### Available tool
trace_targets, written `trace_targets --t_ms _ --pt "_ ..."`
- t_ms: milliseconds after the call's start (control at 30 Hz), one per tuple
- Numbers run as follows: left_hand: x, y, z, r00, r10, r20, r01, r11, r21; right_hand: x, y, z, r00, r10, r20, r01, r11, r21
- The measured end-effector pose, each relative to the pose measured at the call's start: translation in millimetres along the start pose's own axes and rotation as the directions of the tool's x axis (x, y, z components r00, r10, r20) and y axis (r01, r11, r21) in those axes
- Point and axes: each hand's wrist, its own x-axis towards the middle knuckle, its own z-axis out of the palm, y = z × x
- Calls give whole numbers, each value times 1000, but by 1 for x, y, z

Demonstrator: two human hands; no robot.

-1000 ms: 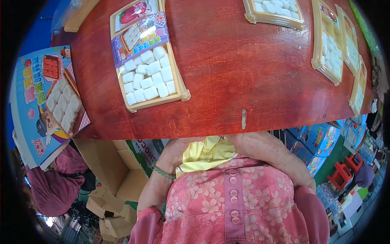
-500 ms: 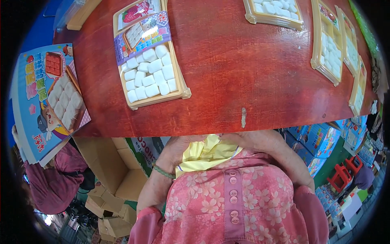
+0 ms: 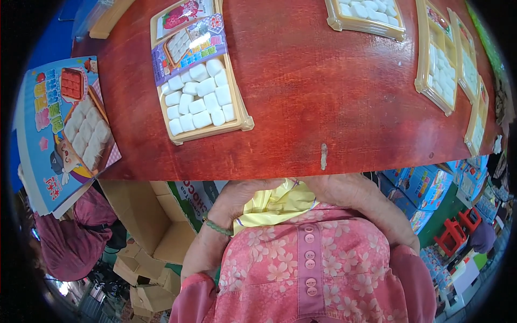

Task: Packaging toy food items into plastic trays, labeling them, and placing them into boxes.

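Note:
Both of my hands are low in front of my body, with their fingers hidden behind the table's near edge. Between them bunches a creased yellow plastic sheet [image 3: 277,202]. My left hand [image 3: 237,195], a green bead bracelet on its wrist, touches the sheet's left side. My right hand [image 3: 336,187] is at its right side. Whether the fingers grip the sheet cannot be seen. On the red table [image 3: 280,118] lies a tray of white marshmallow-like pieces [image 3: 199,99] with a purple printed sleeve, beyond my left hand.
A stack of printed blue cards [image 3: 46,134] overhangs the table's left edge. More filled trays [image 3: 441,75] stand at the right, another tray [image 3: 369,16] at the far side. Below are an open cardboard box [image 3: 142,220], blue cartons [image 3: 423,185] and red stools [image 3: 455,231].
The yellow sheet has shifted slightly and its folds differ. My right hand has moved a little; the trays and cards stay in place.

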Motion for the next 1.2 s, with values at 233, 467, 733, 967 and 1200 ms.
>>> trace_targets --t_ms 233,467,733,967,1200 --pt "-5 15 6 996 -91 -2 91 984 153 -5 4 5 989 -30 -145 20 997 -68" --pt "-7 -1 -9 989 128 -71 -86 901 424 -33 17 13 921 231 -313 -135 944 300" --pt "-13 13 -8 990 13 -140 47 907 418 -78 49 30 578 762 -292 252 174 952" --pt "-8 19 -12 991 -28 -134 76 926 370 -199 67 27 190 935 -301 475 181 861" --pt "-24 16 -41 943 306 -129 -236 891 388 -229 -2 -32 361 817 -450 256 378 890"
